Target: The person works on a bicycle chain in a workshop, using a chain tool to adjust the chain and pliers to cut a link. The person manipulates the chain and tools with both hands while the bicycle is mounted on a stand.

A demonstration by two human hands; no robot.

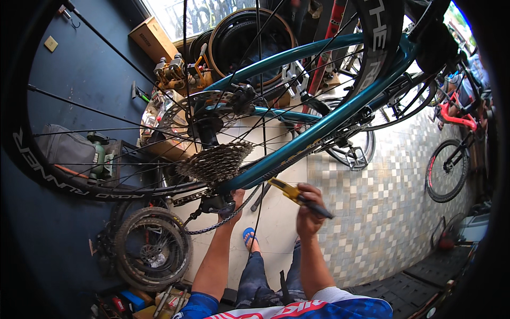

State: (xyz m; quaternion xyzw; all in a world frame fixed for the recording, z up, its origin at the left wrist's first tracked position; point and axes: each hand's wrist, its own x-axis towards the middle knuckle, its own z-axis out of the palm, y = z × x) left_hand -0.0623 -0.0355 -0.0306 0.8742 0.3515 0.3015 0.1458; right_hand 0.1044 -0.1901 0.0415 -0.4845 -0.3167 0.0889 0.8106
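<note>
A teal bicycle frame (319, 129) is held up in front of me, its rear wheel filling the left side. My right hand (309, 212) is closed around a yellow-and-black hand tool (289, 191); its exact kind is unclear. The tool's yellow end points toward the chainstay (255, 173). My left hand (237, 201) is beside the rear derailleur (215, 203), under the cassette (215, 162). The derailleur and frame hide most of its fingers, so its grip is not visible. A chain (223, 222) loops below the derailleur. The disc rotor (180, 114) sits beyond the cassette.
Loose wheels with tyres (151, 247) lean at lower left, near a grey bag (64, 151). Cardboard boxes (154, 40) stand by the window. Another bike with a red frame (462, 119) is at the right, on the tiled floor (377, 202).
</note>
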